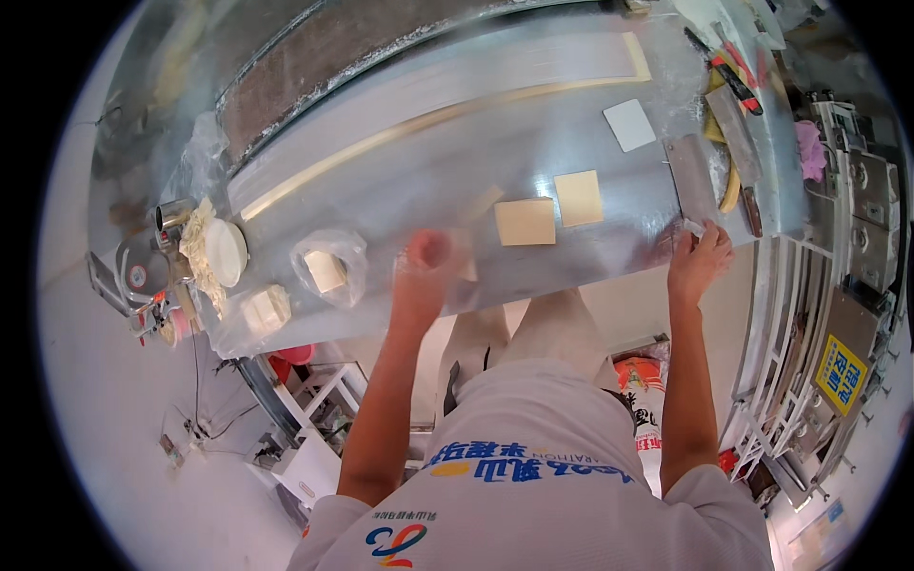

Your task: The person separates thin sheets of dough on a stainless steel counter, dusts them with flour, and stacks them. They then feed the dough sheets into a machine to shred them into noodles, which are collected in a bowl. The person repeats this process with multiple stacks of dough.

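Left hand [426, 266]: over the near edge of the metal table [362, 205]; fingers curled inward, blurred; whether anything is held cannot be told. A pale blurred piece [466, 262] shows just beside it, on the right; contact unclear.

Right hand [702, 255]: at the near edge, well to the right of the left hand; fingers bent and drawn together at the near end of a broad metal blade [692, 176]. Whether the grip is closed around a handle cannot be told.

Block, pale, wrapped in clear plastic [267, 310]: near left corner, left of the left hand.

Block, pale, second [327, 272]: in an open clear bag [352, 252], between the wrapped block and the left hand.

Square sheet, pale yellow [526, 222]: flat, between the hands, nearer the left one and a little beyond it.

Square sheet, second [579, 198]: just right of the first, slightly farther off.

Bowl, white [227, 253]: far left, tilted; metal cup [173, 213] beyond.

Knife with wooden handle [752, 211]: right of the broad blade.

Card, white, flat [628, 125]: beyond the second sheet.

Strip, pale, long [552, 92]: across the table, beyond both sheets.
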`<state>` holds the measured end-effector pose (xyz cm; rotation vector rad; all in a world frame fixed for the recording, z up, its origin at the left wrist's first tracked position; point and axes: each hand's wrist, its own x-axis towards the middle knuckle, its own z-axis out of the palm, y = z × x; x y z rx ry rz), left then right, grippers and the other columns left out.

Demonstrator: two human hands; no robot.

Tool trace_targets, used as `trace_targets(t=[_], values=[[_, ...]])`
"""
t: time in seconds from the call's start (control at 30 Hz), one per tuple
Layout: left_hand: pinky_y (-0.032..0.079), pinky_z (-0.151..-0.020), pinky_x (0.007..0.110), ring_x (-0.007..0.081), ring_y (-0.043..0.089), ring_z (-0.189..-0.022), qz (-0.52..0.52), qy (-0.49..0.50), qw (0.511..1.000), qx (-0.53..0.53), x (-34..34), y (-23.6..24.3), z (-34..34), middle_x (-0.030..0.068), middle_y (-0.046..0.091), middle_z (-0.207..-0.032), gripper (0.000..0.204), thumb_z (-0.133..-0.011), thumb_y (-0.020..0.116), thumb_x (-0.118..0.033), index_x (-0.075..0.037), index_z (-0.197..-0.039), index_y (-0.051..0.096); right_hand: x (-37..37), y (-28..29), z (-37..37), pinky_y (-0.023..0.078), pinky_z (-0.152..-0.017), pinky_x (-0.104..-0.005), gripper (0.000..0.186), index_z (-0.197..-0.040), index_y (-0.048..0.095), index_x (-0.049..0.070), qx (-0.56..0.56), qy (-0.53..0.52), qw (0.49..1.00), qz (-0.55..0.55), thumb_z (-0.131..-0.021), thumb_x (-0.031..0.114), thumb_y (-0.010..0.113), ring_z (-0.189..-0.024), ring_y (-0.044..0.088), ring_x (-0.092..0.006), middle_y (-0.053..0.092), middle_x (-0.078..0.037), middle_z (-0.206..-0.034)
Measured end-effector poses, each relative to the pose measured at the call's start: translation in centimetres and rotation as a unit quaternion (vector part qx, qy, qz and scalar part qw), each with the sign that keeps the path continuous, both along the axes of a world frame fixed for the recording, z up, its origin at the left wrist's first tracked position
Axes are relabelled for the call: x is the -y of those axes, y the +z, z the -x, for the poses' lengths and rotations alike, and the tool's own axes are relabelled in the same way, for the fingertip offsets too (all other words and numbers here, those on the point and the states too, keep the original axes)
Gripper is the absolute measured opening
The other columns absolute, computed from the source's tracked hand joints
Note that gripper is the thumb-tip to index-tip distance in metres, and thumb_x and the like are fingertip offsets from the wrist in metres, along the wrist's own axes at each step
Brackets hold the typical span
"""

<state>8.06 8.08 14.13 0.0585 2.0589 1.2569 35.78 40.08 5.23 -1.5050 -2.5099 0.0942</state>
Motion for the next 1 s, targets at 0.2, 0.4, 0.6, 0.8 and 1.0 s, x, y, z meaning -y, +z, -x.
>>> trace_targets(t=[0.2, 0.4, 0.6, 0.8, 1.0], values=[[0.054, -0.088, 0.027, 0.0114, 0.070, -0.097, -0.187, 0.041, 0.959, 0.207, -5.3, 2.9, -3.2, 0.0047, 0.075, -0.106, 0.024, -0.094, 0.080, -0.008, 0.000, -0.114, 0.068, 9.3, 1.7, 7.4, 0.050, -0.104, -0.0355, 0.047, -0.143, 0.057, 0.000, -0.422, -0.010, 0.418, 0.804, -0.105, 0.025, 0.069, -0.121, 0.061, -0.0178, 0.067, -0.010, -0.127], [0.053, -0.076, 0.024, 0.0074, 0.067, -0.085, 0.012, 0.061, 0.996, 0.061, -6.3, -3.8, -4.5, 0.0027, 0.074, -0.095, 0.023, -0.092, 0.081, -0.013, 0.001, -0.106, 0.070, 10.3, 2.8, 10.8, 0.054, -0.098, -0.0329, 0.053, -0.142, 0.053, -0.004, -0.340, -0.032, 0.512, 0.789, -0.100, 0.020, 0.076, -0.116, 0.065, -0.0161, 0.068, -0.011, -0.126], [0.053, -0.073, 0.030, 0.0080, 0.065, -0.081, -0.006, 0.084, 0.996, -0.007, -6.8, -7.8, -5.4, 0.0031, 0.075, -0.091, 0.026, -0.090, 0.084, -0.017, 0.000, -0.105, 0.071, 10.4, 1.7, 13.5, 0.056, -0.090, -0.0300, 0.046, -0.136, 0.059, -0.004, -0.235, 0.052, 0.717, 0.654, -0.096, 0.011, 0.077, -0.105, 0.068, -0.0140, 0.072, -0.008, -0.117], [0.054, -0.072, 0.031, 0.0141, 0.067, -0.076, 0.026, 0.100, 0.991, -0.084, -7.9, -7.8, -5.4, 0.0071, 0.074, -0.087, 0.025, -0.089, 0.085, -0.020, -0.001, -0.101, 0.073, 11.0, -0.8, 13.1, 0.056, -0.081, -0.0316, 0.025, -0.113, 0.070, -0.001, -0.236, -0.013, 0.789, 0.566, -0.097, 0.018, 0.075, -0.086, 0.070, -0.0155, 0.077, -0.010, -0.098], [0.054, -0.070, 0.032, 0.0157, 0.067, -0.073, 0.043, 0.088, 0.990, -0.105, -8.2, -8.6, -5.0, 0.0083, 0.073, -0.086, 0.022, -0.090, 0.084, -0.017, -0.001, -0.098, 0.073, 11.1, 0.4, 13.9, 0.056, -0.078, -0.0328, 0.023, -0.107, 0.070, -0.002, -0.202, -0.015, 0.832, 0.517, -0.098, 0.019, 0.074, -0.082, 0.069, -0.0158, 0.076, -0.010, -0.092]])
